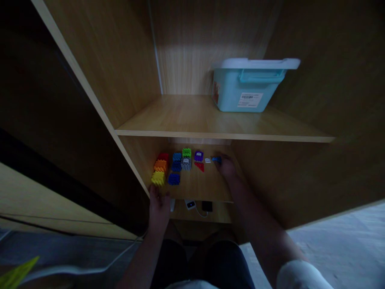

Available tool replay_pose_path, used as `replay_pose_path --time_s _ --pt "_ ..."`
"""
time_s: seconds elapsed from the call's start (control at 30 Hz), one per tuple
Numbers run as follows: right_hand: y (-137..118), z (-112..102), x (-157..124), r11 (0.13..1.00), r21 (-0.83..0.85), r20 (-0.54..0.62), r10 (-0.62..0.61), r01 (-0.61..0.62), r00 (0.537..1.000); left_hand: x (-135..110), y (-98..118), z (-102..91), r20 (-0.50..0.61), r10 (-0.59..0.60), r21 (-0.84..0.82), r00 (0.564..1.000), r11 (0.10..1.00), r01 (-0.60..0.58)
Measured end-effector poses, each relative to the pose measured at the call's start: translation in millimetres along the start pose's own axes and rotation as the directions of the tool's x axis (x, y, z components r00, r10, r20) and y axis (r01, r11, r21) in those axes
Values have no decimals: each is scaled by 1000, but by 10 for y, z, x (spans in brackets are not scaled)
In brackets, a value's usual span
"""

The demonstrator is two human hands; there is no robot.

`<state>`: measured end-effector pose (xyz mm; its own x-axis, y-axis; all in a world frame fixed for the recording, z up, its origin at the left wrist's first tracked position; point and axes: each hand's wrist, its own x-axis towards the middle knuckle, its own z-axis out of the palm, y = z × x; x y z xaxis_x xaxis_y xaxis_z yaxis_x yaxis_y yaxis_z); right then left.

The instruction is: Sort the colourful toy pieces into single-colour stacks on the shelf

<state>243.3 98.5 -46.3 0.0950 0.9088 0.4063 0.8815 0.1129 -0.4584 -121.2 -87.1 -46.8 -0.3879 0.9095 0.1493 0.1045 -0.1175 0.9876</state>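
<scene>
My right hand point(227, 166) reaches to the right part of the lower shelf, its fingers closed on a small blue tile point(216, 159). Just left of that lie a small white piece point(207, 160), a red triangle tile point(199, 166) and a purple square tile point(198, 156). My left hand point(159, 204) rests at the shelf's front left edge, fingers apart, just below a yellow stack of tiles point(158, 178). Behind the yellow stack stand an orange stack point(160, 165) and a red stack point(163, 157). Blue tiles point(174, 179), a green stack point(186, 152) and a grey stack point(186, 163) fill the middle.
A light-blue lidded storage box point(231, 90) stands on the upper shelf point(180, 116), whose front edge overhangs the tiles. On the level below are a white device point(190, 204) with a cable and a black phone-like device point(207, 206). Wooden cabinet sides point(285, 172) flank both arms.
</scene>
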Motion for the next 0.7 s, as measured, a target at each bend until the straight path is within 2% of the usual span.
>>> replay_pose_path --time_s 0.07,0.23,0.37,0.53,0.7 --pt "15 -20 -26 1000 12 -1 -27 27 1000 4 13 -3 -21 -37 -7 999 999 37" --pt "-25 -81 -80 993 113 -82 22 -12 996 42 61 -17 -27 -48 8 998 999 48" --pt "-154 -51 -48 970 229 -146 -45 78 988 74 73 -28 -17 -62 53 998 997 63" --pt "-352 63 92 941 306 -129 -105 140 986 73 66 -52 -11 -52 47 999 998 53" --pt "-340 90 130 932 348 -174 -44 103 984 55 91 -84 29 -49 86 998 995 47"
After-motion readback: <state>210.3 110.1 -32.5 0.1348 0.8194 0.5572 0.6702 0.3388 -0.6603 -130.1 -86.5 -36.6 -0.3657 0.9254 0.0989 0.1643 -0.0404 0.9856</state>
